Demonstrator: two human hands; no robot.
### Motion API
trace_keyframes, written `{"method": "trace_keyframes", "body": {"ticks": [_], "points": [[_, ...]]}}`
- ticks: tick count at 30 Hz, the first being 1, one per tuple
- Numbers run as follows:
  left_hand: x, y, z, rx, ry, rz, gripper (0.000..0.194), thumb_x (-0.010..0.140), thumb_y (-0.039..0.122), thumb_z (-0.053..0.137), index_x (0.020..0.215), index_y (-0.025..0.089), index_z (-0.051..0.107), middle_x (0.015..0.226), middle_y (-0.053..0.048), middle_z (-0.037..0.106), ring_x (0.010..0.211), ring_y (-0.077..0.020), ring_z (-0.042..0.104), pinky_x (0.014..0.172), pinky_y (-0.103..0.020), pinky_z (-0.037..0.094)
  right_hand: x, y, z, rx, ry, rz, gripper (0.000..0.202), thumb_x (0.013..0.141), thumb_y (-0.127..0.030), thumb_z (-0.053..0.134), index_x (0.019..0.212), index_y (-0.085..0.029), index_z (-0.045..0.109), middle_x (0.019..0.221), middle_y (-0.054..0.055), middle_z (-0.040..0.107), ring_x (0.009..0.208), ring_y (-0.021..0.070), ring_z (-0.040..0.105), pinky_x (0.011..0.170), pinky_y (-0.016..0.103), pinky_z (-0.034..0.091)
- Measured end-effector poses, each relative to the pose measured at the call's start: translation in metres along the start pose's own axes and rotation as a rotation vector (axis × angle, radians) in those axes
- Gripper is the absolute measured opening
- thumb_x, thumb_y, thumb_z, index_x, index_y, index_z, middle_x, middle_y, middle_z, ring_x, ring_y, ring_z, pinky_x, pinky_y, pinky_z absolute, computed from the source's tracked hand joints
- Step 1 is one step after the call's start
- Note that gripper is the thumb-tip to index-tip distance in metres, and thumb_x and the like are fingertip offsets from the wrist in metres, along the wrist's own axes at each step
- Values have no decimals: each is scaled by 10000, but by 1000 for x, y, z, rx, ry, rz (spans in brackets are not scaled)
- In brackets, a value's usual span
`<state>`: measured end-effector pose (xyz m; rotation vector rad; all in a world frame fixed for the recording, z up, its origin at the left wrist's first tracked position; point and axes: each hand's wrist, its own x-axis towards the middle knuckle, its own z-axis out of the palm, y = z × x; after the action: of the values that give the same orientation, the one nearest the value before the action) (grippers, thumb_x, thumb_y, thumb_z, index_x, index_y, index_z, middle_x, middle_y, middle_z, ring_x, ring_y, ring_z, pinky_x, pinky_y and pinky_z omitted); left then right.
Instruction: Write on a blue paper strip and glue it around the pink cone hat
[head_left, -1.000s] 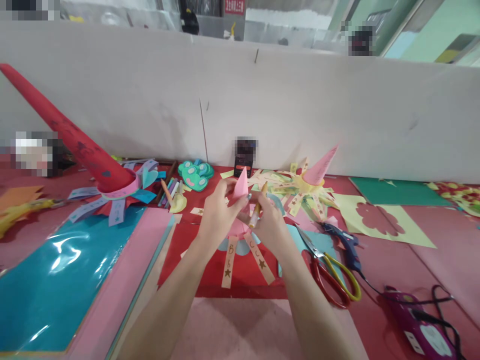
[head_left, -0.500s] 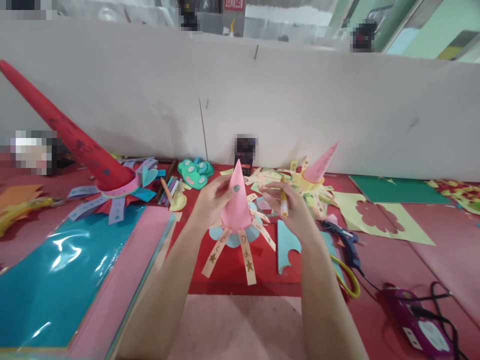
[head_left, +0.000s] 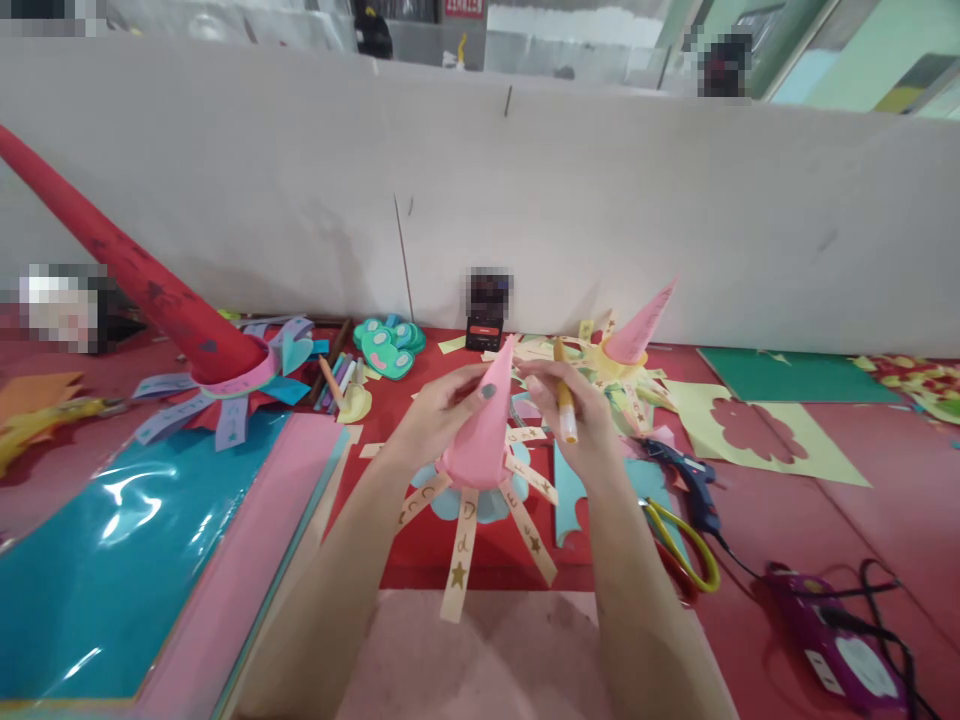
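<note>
A pink paper cone [head_left: 484, 440] stands tilted, its tip leaning right, on a light blue scalloped base [head_left: 487, 508]. Cream paper strips [head_left: 462, 550] with brown letters and stars fan out from its foot. My left hand [head_left: 442, 415] grips the cone's upper left side, thumb on its front. Close to the cone's right side, my right hand [head_left: 581, 405] is closed around a yellow-brown marker [head_left: 564, 400], whose pale end points down. Whether the right fingertips touch the cone I cannot tell.
Left lie a red cone hat [head_left: 187, 320] and blue plastic-wrapped sheets [head_left: 112, 560]. Rightward are a smaller pink cone [head_left: 637, 330], a glue gun [head_left: 686, 485], yellow-handled scissors [head_left: 694, 550] and a purple power strip [head_left: 840, 640] with a trailing cord. A white partition [head_left: 300, 200] rises behind.
The pink cone has turned and now leans right, its strips swung round leftward at the front. My left hand has stayed on it; my right hand still holds the marker.
</note>
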<state>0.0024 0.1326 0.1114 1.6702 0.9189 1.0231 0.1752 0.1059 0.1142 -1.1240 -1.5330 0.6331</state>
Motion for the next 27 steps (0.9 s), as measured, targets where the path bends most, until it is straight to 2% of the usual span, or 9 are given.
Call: {"method": "trace_keyframes", "body": {"ticks": [5,14,18,27], "points": [[-3,6,4,29,-110,-52,387,840,439,514,1145,216,594,1198,-68,613,1068,-222,577,897,-343,463,-1,-3,3,-51,-12,-11,178,848,-349,519,955,-239,609,884,25,675,777,151,629,671,271,513],[-3,8,6,-25,-152,-48,330,836,396,532,1084,194,612,1153,-64,638,1041,-212,595,860,-311,479,-2,2,6,-21,-7,-18,125,840,-315,533,908,-226,588,850,15,660,734,144,611,642,269,489],[-3,10,10,-46,-128,-91,320,778,350,613,1049,180,614,1094,-57,661,1014,-215,607,837,-307,487,-1,4,9,-34,-15,-34,117,840,-313,534,890,-222,589,823,13,653,719,143,602,637,268,478],[-5,16,14,44,-87,-143,258,787,354,564,938,155,629,922,-42,657,841,-188,600,693,-274,465,-1,3,9,-103,1,-57,130,841,-309,533,900,-213,597,734,3,587,658,123,540,640,250,453]]}}
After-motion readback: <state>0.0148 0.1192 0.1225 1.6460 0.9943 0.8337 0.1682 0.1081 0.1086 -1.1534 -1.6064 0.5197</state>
